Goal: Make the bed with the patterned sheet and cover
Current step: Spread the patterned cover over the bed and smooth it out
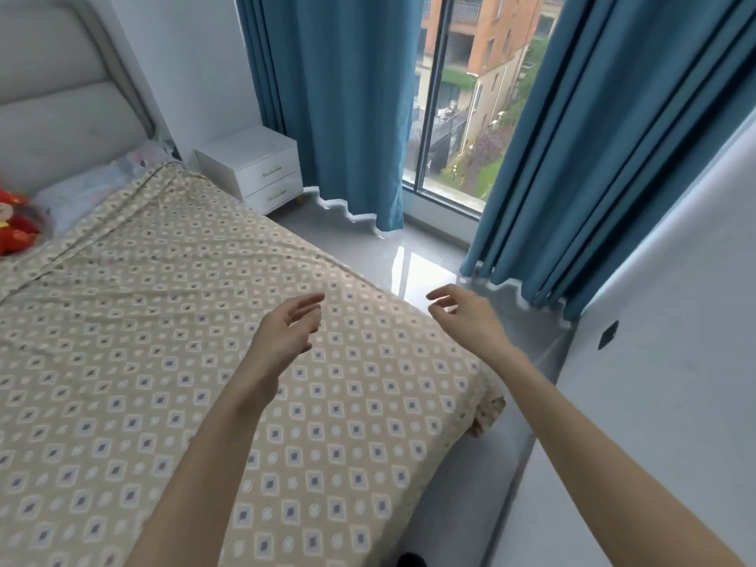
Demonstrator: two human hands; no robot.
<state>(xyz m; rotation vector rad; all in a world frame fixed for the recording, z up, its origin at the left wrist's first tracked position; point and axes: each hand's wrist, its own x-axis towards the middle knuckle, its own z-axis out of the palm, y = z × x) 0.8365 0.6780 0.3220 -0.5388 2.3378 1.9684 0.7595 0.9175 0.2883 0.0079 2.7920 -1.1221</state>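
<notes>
- Both hands are empty: the left hand (288, 327) has its fingers spread and loosely curved, and the right hand (464, 311) has its fingers relaxed and drooping, pinching nothing.
- The patterned cover (172, 321) lies spread over the bed, mostly flat, reaching the far side edge. A fold line crosses it near the head end. I cannot tell whether a separate sheet lies beneath it.
- At the near corner (489, 411) the fabric hangs bunched rather than tucked, so I judge the job nearly done but not finished.
- Risk: a pull at that side edge could drag the whole cover askew and raise fresh creases, because nothing weighs it down. The loose corner could also slip toward the floor (409, 255).
- Risk: smoothing strokes toward the head end might push fabric onto the pillow (82, 194) or nudge the red plush toy (16, 227) beside it.
- Pose: both forearms reach forward. The left hand hovers palm inward above the cover near its edge, and the right hand hangs back-up just past that edge, over the floor.
- Beyond stand the padded headboard (61, 96), a white nightstand (253, 165), blue curtains (339, 108) and the window (462, 116).
</notes>
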